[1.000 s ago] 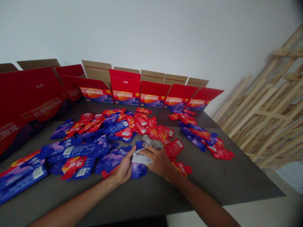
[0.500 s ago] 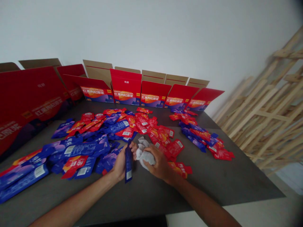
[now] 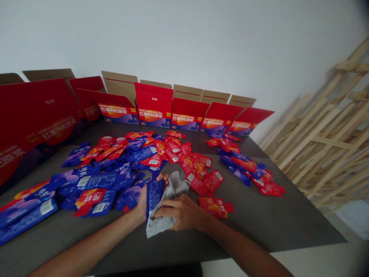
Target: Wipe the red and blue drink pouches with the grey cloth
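Observation:
My left hand (image 3: 142,204) is closed around a blue pouch (image 3: 155,195), held tilted up over the table's near part with its printed side showing. In my right hand (image 3: 180,212) is a light grey cloth (image 3: 175,186), its fingers closed on it and pressing it against the pouch's right and lower part. Part of the pouch is hidden behind the cloth. A red pouch (image 3: 213,207) lies flat just right of my right hand. Beyond both hands spreads a loose pile of red pouches (image 3: 198,167) and blue pouches (image 3: 109,181).
Open red cartons (image 3: 154,107) with raised flaps line the back against the wall. Larger red cartons (image 3: 37,115) stand at the left. Another row of mixed pouches (image 3: 245,163) lies on the right of the dark table (image 3: 259,227). Wooden frames (image 3: 325,142) lean beyond its right edge.
The blue pouch has turned from edge-on to show its broad side. The grey cloth, bunched and apart before, is now spread against the pouch, and my right hand has moved left and down.

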`<action>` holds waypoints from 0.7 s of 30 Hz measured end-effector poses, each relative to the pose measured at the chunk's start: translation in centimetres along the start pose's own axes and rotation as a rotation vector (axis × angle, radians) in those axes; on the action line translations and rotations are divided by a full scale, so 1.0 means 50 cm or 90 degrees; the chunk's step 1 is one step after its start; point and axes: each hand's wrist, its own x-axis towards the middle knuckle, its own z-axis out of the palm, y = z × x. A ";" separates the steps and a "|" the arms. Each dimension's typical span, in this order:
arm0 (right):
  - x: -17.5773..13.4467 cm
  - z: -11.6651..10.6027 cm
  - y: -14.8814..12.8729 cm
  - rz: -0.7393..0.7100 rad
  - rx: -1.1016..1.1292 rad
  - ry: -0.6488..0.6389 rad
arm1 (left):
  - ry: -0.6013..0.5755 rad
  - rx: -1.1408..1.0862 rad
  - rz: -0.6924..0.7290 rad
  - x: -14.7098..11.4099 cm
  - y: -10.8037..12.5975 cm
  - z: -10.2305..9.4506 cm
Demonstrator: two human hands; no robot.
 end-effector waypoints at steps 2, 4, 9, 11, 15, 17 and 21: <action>0.003 0.000 -0.003 0.053 0.010 0.042 | 0.000 0.063 0.009 -0.001 -0.013 0.000; 0.007 0.002 -0.004 0.131 0.037 0.134 | 0.013 0.113 0.011 -0.010 -0.027 -0.001; 0.014 0.002 0.003 0.228 0.112 0.287 | 0.081 0.155 0.015 -0.036 -0.041 -0.005; 0.013 -0.002 0.004 0.200 0.122 0.249 | 0.067 0.150 0.015 -0.033 -0.036 -0.003; 0.008 -0.012 -0.001 0.079 0.101 0.060 | 0.005 0.100 0.019 -0.009 -0.012 0.006; 0.006 -0.015 -0.006 0.024 0.071 -0.016 | -0.003 0.056 0.017 0.001 0.002 0.009; 0.005 -0.015 -0.012 0.027 0.029 -0.041 | 0.005 0.036 0.011 0.003 0.010 0.009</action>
